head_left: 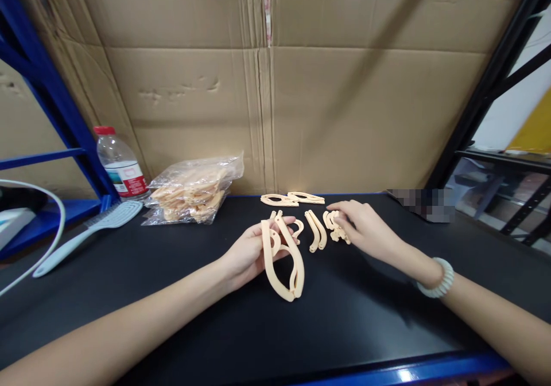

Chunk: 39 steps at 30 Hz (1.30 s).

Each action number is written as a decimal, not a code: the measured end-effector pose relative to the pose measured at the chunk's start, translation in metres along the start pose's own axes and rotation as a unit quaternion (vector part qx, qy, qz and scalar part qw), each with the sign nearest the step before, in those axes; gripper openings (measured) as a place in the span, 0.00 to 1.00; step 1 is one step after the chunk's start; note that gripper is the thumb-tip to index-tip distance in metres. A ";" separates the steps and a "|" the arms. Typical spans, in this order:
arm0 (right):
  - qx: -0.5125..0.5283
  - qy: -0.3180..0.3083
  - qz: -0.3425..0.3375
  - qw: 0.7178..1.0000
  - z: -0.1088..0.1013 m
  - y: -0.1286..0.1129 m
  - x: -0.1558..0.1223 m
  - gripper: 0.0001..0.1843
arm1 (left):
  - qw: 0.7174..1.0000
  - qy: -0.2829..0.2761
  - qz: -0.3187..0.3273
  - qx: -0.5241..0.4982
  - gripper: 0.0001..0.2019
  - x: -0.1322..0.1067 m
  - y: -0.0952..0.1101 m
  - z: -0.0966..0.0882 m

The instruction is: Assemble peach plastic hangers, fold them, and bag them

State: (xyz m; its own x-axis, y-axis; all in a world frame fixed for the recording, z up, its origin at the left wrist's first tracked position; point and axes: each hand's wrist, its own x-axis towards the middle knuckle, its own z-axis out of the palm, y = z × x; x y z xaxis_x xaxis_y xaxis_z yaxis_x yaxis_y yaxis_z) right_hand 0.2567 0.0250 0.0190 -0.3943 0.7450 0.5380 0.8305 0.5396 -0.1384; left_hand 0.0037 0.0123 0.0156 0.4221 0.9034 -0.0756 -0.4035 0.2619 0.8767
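My left hand [249, 252] is closed round a cream plastic hanger frame [282, 260], holding it upright with its lower end on the black table [181, 294]. My right hand [361, 228] lies over a small pile of cream plastic pieces [336, 228], fingers curled onto them. Two curved cream pieces [316, 230] lie between the hands. Two flat assembled cream parts [293, 199] rest farther back near the cardboard.
A clear bag of cream parts [193, 191] lies at the back left, beside a water bottle [118, 165] and a pale blue brush [90, 228]. Cardboard sheets [267, 82] wall the back. Blue rack posts [51, 93] stand left, a black rack [495, 88] right.
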 end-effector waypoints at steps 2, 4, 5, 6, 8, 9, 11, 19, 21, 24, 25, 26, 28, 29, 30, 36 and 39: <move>0.053 0.044 -0.124 0.990 -0.004 -0.020 -0.005 0.13 | 1.000 0.001 0.007 0.000 0.14 0.000 -0.001 0.000; 0.070 0.027 -0.253 0.965 -0.008 -0.041 -0.010 0.15 | 1.000 0.001 0.011 0.007 0.14 -0.001 -0.003 0.000; 0.061 0.009 -0.302 0.951 -0.009 -0.050 -0.013 0.15 | 1.000 0.001 0.012 0.013 0.15 -0.001 -0.003 0.000; 0.045 -0.008 -0.340 0.939 -0.009 -0.057 -0.015 0.13 | 1.000 0.002 0.011 0.018 0.15 -0.001 -0.004 0.001; 0.013 -0.020 -0.382 0.924 -0.008 -0.066 -0.019 0.09 | 1.000 0.006 0.008 0.028 0.14 -0.002 -0.004 0.001; 0.002 -0.021 -0.390 0.921 -0.007 -0.068 -0.020 0.08 | 0.999 0.007 0.005 0.031 0.13 -0.002 -0.005 0.001; -0.008 -0.021 -0.391 0.920 -0.005 -0.068 -0.020 0.08 | 1.000 0.009 -0.003 0.027 0.11 -0.002 -0.004 0.001; -0.037 0.024 -0.379 0.924 0.004 -0.063 -0.018 0.10 | 1.000 0.004 -0.018 -0.019 0.19 -0.005 -0.004 0.004; -0.049 0.038 -0.361 0.930 0.006 -0.060 -0.019 0.10 | 0.998 -0.002 0.014 0.056 0.16 -0.007 -0.007 0.006; -0.065 0.039 -0.322 0.944 0.007 -0.056 -0.019 0.09 | 0.984 0.003 0.061 0.167 0.15 -0.010 -0.010 0.008; -0.072 0.031 -0.307 0.949 0.007 -0.055 -0.019 0.08 | 0.978 0.007 0.073 0.194 0.16 -0.011 -0.010 0.009; -0.080 0.020 -0.292 0.953 0.008 -0.054 -0.019 0.09 | 0.973 0.010 0.082 0.214 0.17 -0.012 -0.010 0.010; -0.093 0.001 -0.265 0.960 0.010 -0.052 -0.019 0.10 | 0.968 0.015 0.092 0.234 0.18 -0.014 -0.009 0.012; -0.098 -0.004 -0.256 0.962 0.011 -0.051 -0.020 0.10 | 0.968 0.018 0.092 0.235 0.18 -0.015 -0.008 0.012; -0.099 -0.007 -0.251 0.963 0.012 -0.051 -0.020 0.11 | 0.969 0.023 0.089 0.231 0.18 -0.015 -0.008 0.013; -0.090 0.024 -0.266 0.960 0.012 -0.052 -0.020 0.15 | 0.975 0.049 0.073 0.206 0.16 -0.016 -0.008 0.015; -0.102 0.046 -0.287 0.951 0.008 -0.054 -0.019 0.17 | 0.981 0.071 0.063 0.169 0.14 -0.015 -0.008 0.013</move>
State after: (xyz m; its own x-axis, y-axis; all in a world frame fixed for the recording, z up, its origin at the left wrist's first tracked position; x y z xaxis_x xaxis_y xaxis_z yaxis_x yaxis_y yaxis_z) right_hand 0.2165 -0.0149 0.0091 -0.7777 0.3070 0.5486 0.5511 0.7529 0.3598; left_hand 0.0114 -0.0079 0.0159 0.2584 0.9660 -0.0010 -0.1431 0.0393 0.9889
